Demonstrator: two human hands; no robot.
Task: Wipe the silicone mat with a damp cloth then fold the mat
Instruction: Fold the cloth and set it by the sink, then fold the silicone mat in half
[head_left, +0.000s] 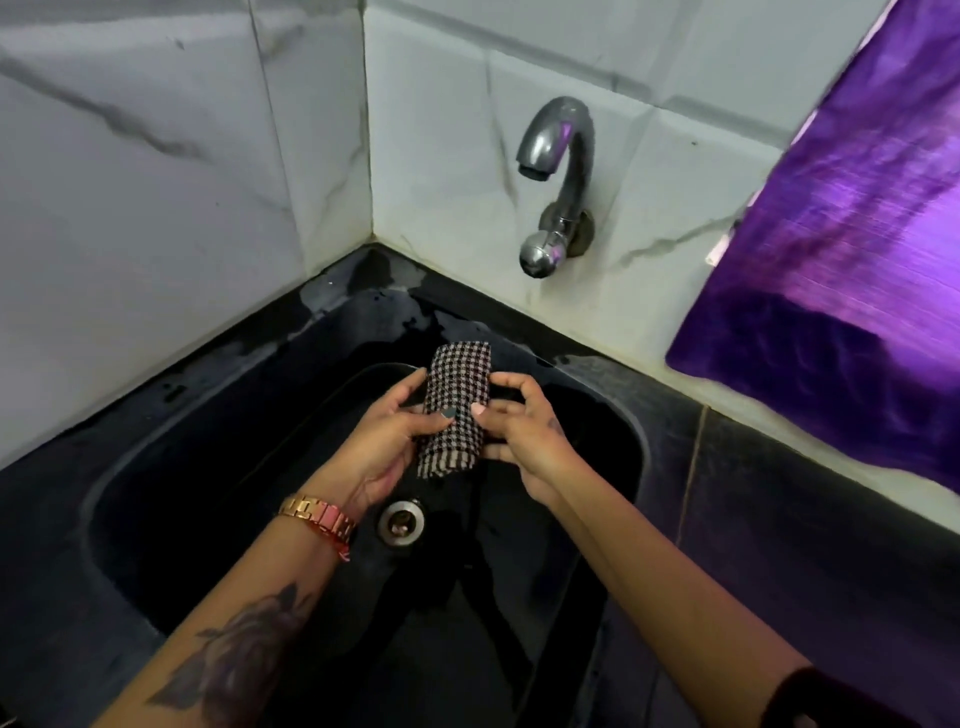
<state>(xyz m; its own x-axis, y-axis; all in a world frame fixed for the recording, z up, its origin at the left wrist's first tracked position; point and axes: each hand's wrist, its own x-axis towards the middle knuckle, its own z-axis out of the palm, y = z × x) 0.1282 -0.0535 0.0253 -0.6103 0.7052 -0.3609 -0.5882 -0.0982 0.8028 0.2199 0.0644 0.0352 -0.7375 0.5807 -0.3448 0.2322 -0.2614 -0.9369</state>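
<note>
A checked brown-and-white cloth, folded into a narrow strip, is held over a black sink. My left hand grips its left side with the thumb on top. My right hand grips its right side, thumb pressed on the cloth and fingers curled behind it. The silicone mat is not in view.
A chrome tap juts from the tiled wall above the sink, with no water running. The sink drain lies below the hands. A shiny purple sheet hangs at the right over the dark wet counter.
</note>
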